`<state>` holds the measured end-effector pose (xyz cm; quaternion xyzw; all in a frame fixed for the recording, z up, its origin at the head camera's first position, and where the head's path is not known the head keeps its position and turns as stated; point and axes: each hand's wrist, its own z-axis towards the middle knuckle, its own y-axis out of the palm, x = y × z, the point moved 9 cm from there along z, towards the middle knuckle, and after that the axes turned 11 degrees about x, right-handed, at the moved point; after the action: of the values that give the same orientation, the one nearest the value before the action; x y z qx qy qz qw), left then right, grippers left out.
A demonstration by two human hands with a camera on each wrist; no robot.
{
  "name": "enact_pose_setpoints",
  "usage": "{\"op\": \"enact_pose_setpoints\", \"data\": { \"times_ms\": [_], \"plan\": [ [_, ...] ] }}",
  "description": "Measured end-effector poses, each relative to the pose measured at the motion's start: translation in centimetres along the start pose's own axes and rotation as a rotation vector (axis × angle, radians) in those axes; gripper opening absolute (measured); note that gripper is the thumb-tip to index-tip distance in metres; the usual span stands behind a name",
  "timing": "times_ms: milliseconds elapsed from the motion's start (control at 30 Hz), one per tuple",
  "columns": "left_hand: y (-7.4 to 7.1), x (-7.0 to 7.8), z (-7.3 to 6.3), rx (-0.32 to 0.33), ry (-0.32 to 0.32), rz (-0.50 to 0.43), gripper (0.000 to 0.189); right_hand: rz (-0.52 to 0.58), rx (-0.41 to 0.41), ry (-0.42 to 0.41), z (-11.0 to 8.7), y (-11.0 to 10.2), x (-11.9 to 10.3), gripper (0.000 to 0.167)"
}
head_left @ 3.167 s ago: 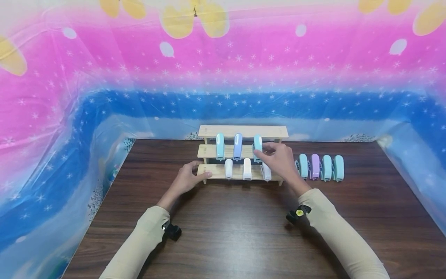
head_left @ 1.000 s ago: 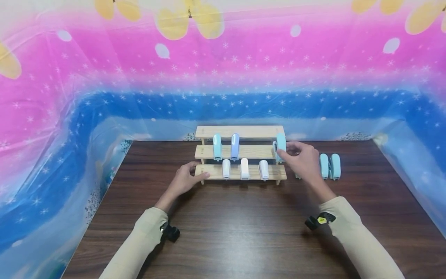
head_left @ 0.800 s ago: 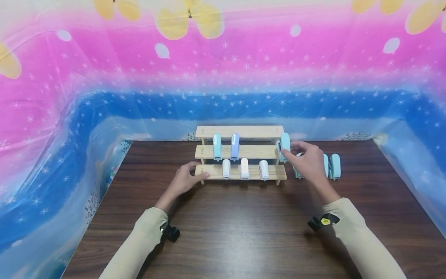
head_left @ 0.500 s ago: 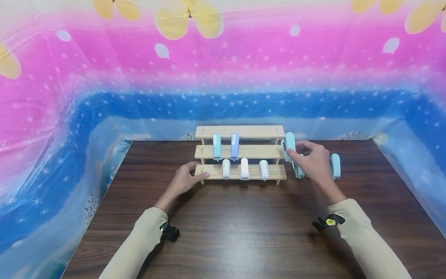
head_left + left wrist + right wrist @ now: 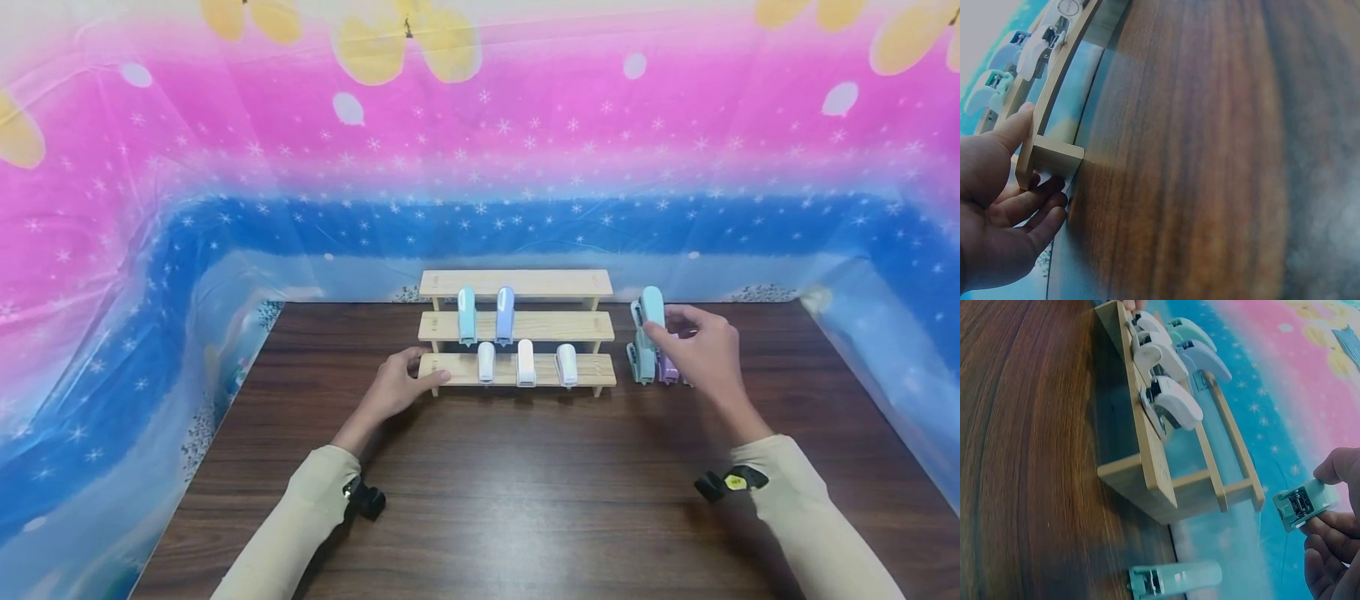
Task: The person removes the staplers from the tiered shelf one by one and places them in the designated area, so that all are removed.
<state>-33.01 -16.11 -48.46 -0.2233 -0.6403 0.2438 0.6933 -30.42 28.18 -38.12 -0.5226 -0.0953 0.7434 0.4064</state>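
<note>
My right hand [image 5: 705,350] pinches a teal mini stapler [image 5: 652,307] between thumb and fingers, raised to the right of the three-tier wooden rack [image 5: 551,327]. In the right wrist view the stapler's metal end [image 5: 1300,503] faces the rack. My left hand [image 5: 401,383] holds the left end of the bottom tier, thumb on top; in the left wrist view its fingers [image 5: 1029,206] curl below the board. On the middle tier stand a teal stapler [image 5: 467,315] and a periwinkle stapler [image 5: 505,315]. Three pale staplers [image 5: 526,362] line the bottom tier.
Just below the held stapler, another teal stapler [image 5: 642,364] and a purple stapler [image 5: 667,369] stand on the dark wooden table [image 5: 495,483]. My right hand hides what stands behind it. A patterned pink and blue cloth [image 5: 480,167] surrounds the table's back and sides.
My right hand has carried the teal stapler from the middle tier's right part out past the rack's right end, over the staplers on the table. My left hand has stayed on the rack.
</note>
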Motion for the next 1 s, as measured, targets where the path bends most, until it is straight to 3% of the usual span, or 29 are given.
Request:
{"op": "enact_pose_setpoints", "data": {
  "times_ms": [733,1000],
  "plan": [
    [0.1,-0.1,0.1,0.001,-0.004,-0.001,0.064,-0.052,0.115,0.040,1.1,-4.8,3.9,0.051],
    [0.1,0.0,0.0,0.007,-0.003,-0.004,0.061,-0.078,0.115,0.094,1.7,-5.8,6.0,0.055]
  ]
}}
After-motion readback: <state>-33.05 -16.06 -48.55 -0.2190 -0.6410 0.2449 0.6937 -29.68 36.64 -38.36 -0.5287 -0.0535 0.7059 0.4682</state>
